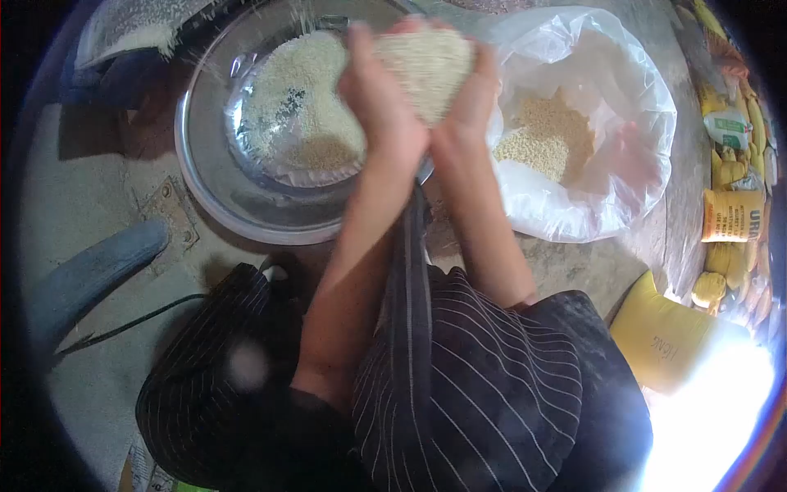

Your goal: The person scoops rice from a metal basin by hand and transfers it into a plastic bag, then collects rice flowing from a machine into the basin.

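Note:
My left hand (381, 102) and my right hand (471, 111) are cupped together around a heaped mound of pale grain (426, 70). They hold it above the right rim of a wide metal basin (193, 176). Inside the basin lies a layer of the same pale grain (303, 98), with shiny metal showing through at its left and front. Just right of my right hand stands an open clear plastic bag (607, 201), its mouth spread wide, with yellowish grain (545, 135) in it. My fingertips are blurred by motion.
At upper left, a grain-covered chute or tray edge (135, 41) drops loose grains towards the basin. A grey curved pipe or leg (106, 271) lies at left. Yellow sacks (680, 328) stand at right, with more packed sacks (734, 217) behind.

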A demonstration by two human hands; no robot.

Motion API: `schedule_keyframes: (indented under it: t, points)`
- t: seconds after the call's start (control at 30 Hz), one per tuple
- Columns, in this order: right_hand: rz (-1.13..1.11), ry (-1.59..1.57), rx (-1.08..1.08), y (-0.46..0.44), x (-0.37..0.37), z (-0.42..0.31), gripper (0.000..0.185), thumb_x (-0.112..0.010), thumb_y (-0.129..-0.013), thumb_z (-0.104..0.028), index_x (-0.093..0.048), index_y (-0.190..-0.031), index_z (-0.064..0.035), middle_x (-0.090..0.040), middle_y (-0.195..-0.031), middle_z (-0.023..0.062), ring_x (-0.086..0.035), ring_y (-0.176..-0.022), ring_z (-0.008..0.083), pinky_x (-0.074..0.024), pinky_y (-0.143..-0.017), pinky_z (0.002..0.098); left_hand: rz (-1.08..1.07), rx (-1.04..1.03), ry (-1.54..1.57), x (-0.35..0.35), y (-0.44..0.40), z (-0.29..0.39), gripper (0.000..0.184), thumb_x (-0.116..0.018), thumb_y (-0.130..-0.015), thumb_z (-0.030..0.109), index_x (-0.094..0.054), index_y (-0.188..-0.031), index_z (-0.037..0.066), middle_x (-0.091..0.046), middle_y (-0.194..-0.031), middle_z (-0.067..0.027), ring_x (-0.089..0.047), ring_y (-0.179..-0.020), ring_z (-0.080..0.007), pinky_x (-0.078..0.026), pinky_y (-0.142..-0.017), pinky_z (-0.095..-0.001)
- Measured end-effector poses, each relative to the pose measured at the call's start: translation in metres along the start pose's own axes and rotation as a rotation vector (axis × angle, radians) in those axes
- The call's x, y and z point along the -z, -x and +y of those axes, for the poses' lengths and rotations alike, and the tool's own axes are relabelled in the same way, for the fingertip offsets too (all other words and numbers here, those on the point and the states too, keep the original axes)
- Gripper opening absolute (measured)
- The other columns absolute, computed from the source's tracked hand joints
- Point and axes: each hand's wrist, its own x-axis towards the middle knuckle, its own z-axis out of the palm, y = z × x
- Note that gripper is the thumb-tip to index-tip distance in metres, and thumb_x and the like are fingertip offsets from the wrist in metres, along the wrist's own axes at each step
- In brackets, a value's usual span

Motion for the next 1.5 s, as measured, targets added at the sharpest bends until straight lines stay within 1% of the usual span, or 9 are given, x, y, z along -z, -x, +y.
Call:
schedule_keyframes:
  t: [0.33, 0.4, 0.57, 0.83, 1.0, 1.17, 1.37, 1.43, 1.5]
  points:
    - [0.562, 1.058, 0.443, -0.02, 0.112, -0.173, 0.039, -0.05, -0.08, -0.023, -0.054, -0.104, 0.0075, -0.06, -0.096, 0.0128, -0.058, -0.086, 0.0247, -0.0459, -0.075, 0.0331, -0.641, 0.034, -1.126, -0.05, 0.032, -0.12, 0.03, -0.048, -0.08, 0.024, -0.067, -0.088, 0.003, -0.065, -0.08, -0.0129, -0.062, -0.084, -0.0185, -0.047, -0.078, -0.0328]
    - [0.657, 1.773, 1.112, -0.017, 0.117, -0.168, 0.041, -0.054, -0.078, -0.023, -0.056, -0.107, 0.006, -0.061, -0.098, 0.0148, -0.058, -0.088, 0.0262, -0.0443, -0.079, 0.0323, -0.705, -0.039, -1.206, -0.041, 0.017, -0.11, 0.029, -0.049, -0.082, 0.023, -0.067, -0.091, 0.001, -0.066, -0.081, -0.0137, -0.063, -0.083, -0.0199, -0.048, -0.077, -0.0318]
    - [0.024, 1.389, 1.094, -0.003, 0.037, -0.082, 0.026, -0.054, -0.078, -0.015, -0.061, -0.1, -0.0034, -0.063, -0.096, 0.0124, -0.06, -0.084, 0.0233, -0.0447, -0.079, 0.0327, -0.517, -0.129, -0.801, -0.007, -0.033, -0.018, 0.027, -0.046, -0.085, 0.014, -0.064, -0.095, -0.003, -0.065, -0.085, -0.0122, -0.062, -0.071, -0.0162, -0.05, -0.068, -0.0258]
    - [-1.266, 2.169, -0.714, -0.008, 0.026, 0.104, 0.028, -0.05, -0.076, -0.02, -0.068, -0.085, -0.0003, -0.066, -0.082, 0.0185, -0.065, -0.076, 0.0292, -0.0501, -0.071, 0.0357, 0.093, 0.439, -1.914, 0.183, -0.117, 0.143, 0.026, -0.044, -0.076, 0.023, -0.055, -0.07, 0.0, -0.052, -0.057, -0.0047, -0.049, -0.048, -0.0168, -0.041, -0.046, -0.0327]
    - [-1.31, 2.062, -1.184, -0.044, 0.062, 0.17, 0.027, -0.048, -0.079, -0.019, -0.068, -0.087, -0.0035, -0.067, -0.082, 0.0124, -0.065, -0.071, 0.022, -0.0525, -0.066, 0.0375, 0.507, 0.632, -1.824, 0.184, -0.095, 0.138, 0.025, -0.042, -0.076, 0.022, -0.056, -0.074, 0.001, -0.057, -0.068, -0.0117, -0.053, -0.052, -0.0204, -0.042, -0.047, -0.0343]
    - [-1.163, 1.755, -0.012, -0.094, 0.045, 0.164, 0.025, -0.056, -0.072, -0.022, -0.069, -0.082, -0.0031, -0.067, -0.073, 0.014, -0.065, -0.066, 0.0273, -0.0521, -0.064, 0.036, 0.318, 0.619, -1.854, 0.194, -0.117, 0.136, 0.035, -0.044, -0.076, 0.023, -0.054, -0.099, -0.002, -0.06, -0.09, -0.0171, -0.061, -0.071, -0.0265, -0.048, -0.057, -0.0367]
    - [-0.676, 1.644, 1.033, -0.165, 0.062, 0.171, 0.041, -0.055, -0.077, -0.035, -0.064, -0.095, 0.0006, -0.063, -0.096, 0.019, -0.06, -0.091, 0.0326, -0.044, -0.087, 0.0407, 0.249, -0.922, -2.245, 0.209, -0.154, 0.097, 0.043, -0.046, -0.084, 0.025, -0.049, -0.12, 0.002, -0.053, -0.117, -0.0235, -0.053, -0.106, -0.0354, -0.039, -0.094, -0.0409]
    - [-0.685, 1.551, 0.831, -0.154, 0.067, 0.169, 0.044, -0.053, -0.079, -0.037, -0.063, -0.098, 0.0014, -0.06, -0.104, 0.0201, -0.057, -0.095, 0.036, -0.0412, -0.091, 0.0393, 0.054, -1.162, -2.09, 0.212, -0.157, 0.09, 0.042, -0.045, -0.087, 0.025, -0.049, -0.122, 0.003, -0.049, -0.123, -0.0228, -0.049, -0.112, -0.0352, -0.036, -0.097, -0.0405]
    - [-0.364, 1.353, 0.428, -0.138, 0.064, 0.181, 0.04, -0.054, -0.079, -0.033, -0.063, -0.097, 0.0022, -0.06, -0.102, 0.0218, -0.058, -0.092, 0.0371, -0.0434, -0.087, 0.0379, 0.073, -0.562, -1.527, 0.193, -0.138, 0.091, 0.041, -0.044, -0.09, 0.027, -0.049, -0.122, 0.003, -0.045, -0.129, -0.0188, -0.042, -0.119, -0.0314, -0.033, -0.1, -0.0394]
